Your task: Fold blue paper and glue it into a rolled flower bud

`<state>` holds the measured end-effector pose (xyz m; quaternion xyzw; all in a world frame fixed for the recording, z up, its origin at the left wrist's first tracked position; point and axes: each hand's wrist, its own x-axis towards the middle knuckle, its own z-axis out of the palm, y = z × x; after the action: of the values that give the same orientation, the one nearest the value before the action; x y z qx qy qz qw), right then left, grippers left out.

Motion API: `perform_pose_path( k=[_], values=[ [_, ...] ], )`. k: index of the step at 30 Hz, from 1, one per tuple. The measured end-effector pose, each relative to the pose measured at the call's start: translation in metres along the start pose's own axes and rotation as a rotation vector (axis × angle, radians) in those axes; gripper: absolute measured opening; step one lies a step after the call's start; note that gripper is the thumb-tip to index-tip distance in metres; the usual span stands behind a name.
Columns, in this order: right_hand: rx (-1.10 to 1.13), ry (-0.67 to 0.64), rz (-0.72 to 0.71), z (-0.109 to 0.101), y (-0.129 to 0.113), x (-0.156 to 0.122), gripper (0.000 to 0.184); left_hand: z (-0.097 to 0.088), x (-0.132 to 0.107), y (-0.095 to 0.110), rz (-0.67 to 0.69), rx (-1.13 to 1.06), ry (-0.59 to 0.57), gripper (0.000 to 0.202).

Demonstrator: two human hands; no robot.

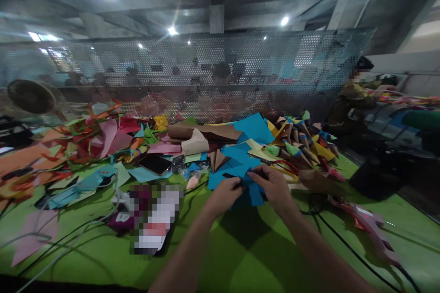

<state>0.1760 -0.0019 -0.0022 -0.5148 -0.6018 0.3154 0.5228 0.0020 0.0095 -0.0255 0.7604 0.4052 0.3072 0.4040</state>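
Observation:
Both of my hands are closed on a blue sheet of paper (255, 194) just above the green table (240, 256). My left hand (225, 193) pinches the sheet's left side with fingers curled. My right hand (271, 184) grips its upper edge, thumb and fingers pressed together. More blue sheets (240, 155) lie just behind my hands. Paper cones (299, 139) in several colours are heaped to the right rear.
Scraps of orange, pink and green paper (68, 155) cover the left of the table. A dark phone (155, 163) lies mid-left. Black cables (343, 242) run at the right, near a pink glue gun (369, 224). A person (354, 96) sits at far right by a perforated screen (206, 68).

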Motion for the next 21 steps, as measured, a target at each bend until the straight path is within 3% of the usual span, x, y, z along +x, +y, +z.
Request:
perform_pose_path(
  k=[5, 10, 21],
  values=[
    [0.046, -0.079, 0.078, -0.001, 0.002, -0.001, 0.037, -0.002, -0.003, 0.008, -0.022, 0.004, 0.023, 0.021],
    [-0.017, 0.001, 0.090, -0.003, 0.009, 0.001, 0.034, -0.004, -0.002, 0.011, -0.048, 0.108, 0.005, 0.028],
    [0.009, 0.076, 0.150, -0.001, 0.002, 0.001, 0.033, -0.002, -0.002, 0.007, -0.007, 0.206, -0.024, 0.015]
  ],
)
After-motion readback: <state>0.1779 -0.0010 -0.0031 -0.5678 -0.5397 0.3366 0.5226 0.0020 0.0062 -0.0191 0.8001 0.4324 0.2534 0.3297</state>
